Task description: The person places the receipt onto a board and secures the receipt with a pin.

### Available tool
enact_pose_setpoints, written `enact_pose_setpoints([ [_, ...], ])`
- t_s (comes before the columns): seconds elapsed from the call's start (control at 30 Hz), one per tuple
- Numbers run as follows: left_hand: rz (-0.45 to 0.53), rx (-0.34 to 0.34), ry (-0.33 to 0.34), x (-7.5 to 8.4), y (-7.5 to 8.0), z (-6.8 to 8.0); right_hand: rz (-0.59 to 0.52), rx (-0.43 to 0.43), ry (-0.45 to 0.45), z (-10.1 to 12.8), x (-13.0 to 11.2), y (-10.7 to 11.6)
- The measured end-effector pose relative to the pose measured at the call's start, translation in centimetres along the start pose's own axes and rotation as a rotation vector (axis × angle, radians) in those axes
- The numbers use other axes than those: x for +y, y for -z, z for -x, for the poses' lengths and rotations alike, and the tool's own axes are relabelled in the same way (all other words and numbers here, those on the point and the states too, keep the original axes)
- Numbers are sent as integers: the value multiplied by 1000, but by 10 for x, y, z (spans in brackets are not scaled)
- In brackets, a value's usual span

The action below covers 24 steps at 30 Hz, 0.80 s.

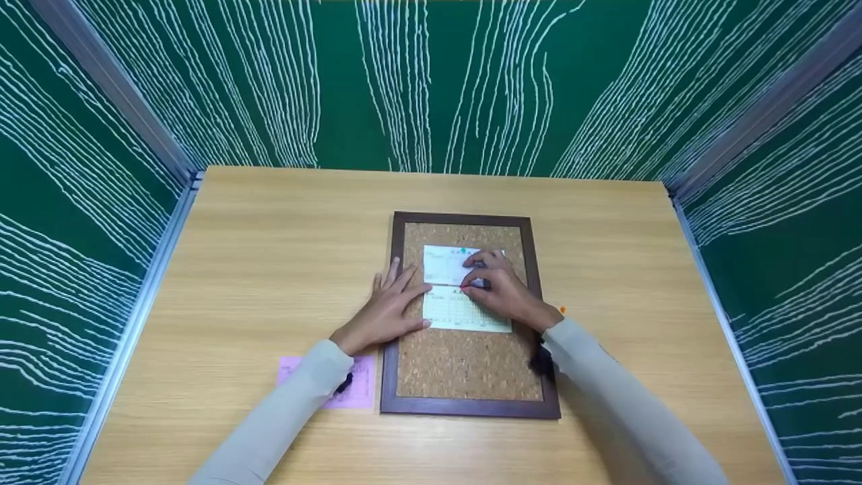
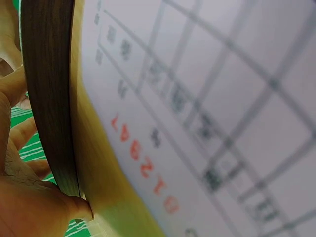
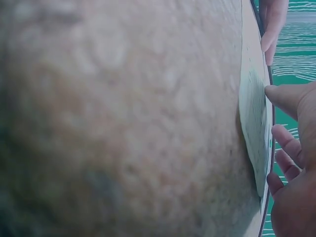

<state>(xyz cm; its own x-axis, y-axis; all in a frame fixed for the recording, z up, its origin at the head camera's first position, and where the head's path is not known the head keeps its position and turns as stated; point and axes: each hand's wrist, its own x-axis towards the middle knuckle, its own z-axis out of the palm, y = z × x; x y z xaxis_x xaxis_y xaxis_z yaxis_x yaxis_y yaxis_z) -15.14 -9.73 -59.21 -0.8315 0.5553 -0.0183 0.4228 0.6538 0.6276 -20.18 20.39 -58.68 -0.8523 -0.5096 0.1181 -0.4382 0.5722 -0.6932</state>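
A cork board [image 1: 465, 364] with a dark wooden frame lies on the table. On it a white paper slip [image 1: 441, 264] has a green pushpin [image 1: 463, 250] at its top edge. Just below lies a pale green printed slip [image 1: 448, 313], its top edge meeting the white one. My right hand [image 1: 502, 286] pinches a red pushpin [image 1: 464, 288] between thumb and index finger at the green slip's top edge. With fingers spread, my left hand [image 1: 387, 310] rests across the frame's left side, its index fingertip and thumb tip at the green slip's left edge.
A pink printed slip [image 1: 360, 380] lies left of the board, partly under my left forearm. An orange pushpin [image 1: 562, 309] is on the table near my right wrist. Green walls [image 1: 458, 81] with white wavy lines border the table.
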Motion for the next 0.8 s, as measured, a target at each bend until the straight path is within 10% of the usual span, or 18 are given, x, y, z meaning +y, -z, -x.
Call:
enact_pose_setpoints([
  [0.8,11,4,2,1,1,0,-25,38,-25,0,4,-3],
])
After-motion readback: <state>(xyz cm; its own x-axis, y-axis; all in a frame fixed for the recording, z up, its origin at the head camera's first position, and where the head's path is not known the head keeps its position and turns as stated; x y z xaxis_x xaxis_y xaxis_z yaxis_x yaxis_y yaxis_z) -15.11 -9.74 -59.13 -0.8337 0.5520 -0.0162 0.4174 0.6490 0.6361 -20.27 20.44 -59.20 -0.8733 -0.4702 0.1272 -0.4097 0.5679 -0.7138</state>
